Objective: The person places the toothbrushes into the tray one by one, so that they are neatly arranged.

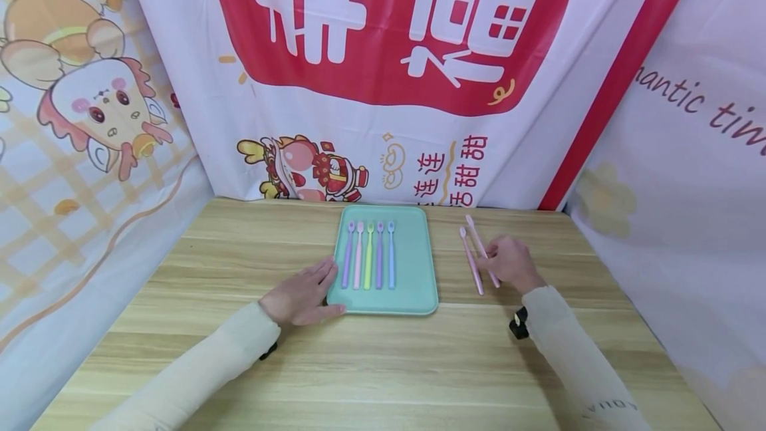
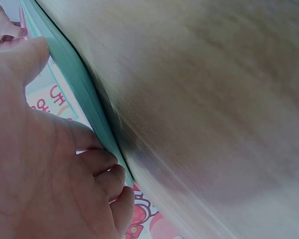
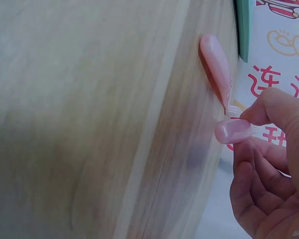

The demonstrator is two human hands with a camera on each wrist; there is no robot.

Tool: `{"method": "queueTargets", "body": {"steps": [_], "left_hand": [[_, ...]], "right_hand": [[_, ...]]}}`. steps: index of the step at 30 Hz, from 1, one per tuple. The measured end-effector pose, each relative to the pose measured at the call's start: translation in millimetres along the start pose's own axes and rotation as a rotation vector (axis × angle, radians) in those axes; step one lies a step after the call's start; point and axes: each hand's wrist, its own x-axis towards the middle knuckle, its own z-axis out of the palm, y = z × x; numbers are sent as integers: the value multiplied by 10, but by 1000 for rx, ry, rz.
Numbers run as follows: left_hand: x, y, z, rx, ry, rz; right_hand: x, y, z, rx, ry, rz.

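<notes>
A pale green tray (image 1: 415, 261) lies on the table with a row of toothbrushes side by side in its left part: purple (image 1: 347, 263), pink (image 1: 358, 263), yellow-green (image 1: 368, 263), another purple (image 1: 380, 263) and blue (image 1: 391, 263). My left hand (image 1: 304, 296) rests at the tray's lower left corner, fingers along its left side and thumb on the near rim. To the right of the tray, my right hand (image 1: 511, 263) pinches a pink toothbrush (image 3: 232, 131) between thumb and fingers near its handle end. Beside it a second pink toothbrush (image 1: 471, 261) lies on the table.
The wooden table (image 1: 395, 371) runs back to a hanging printed cloth (image 1: 383, 98) close behind the tray. More printed cloth hangs along the left (image 1: 78, 138) and right (image 1: 676, 171) sides. Dark wrist devices show at both cuffs.
</notes>
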Motion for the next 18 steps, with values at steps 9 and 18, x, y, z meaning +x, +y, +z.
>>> {"method": "queueTargets", "body": {"steps": [9,18], "left_hand": [[-5,16,-19,9,-3,-5],[-12,32,-32,-4,-12,-1]], "right_hand": [[-57,62,-30,12,75,-82],[-143,38,-30,1,138,-163]]}}
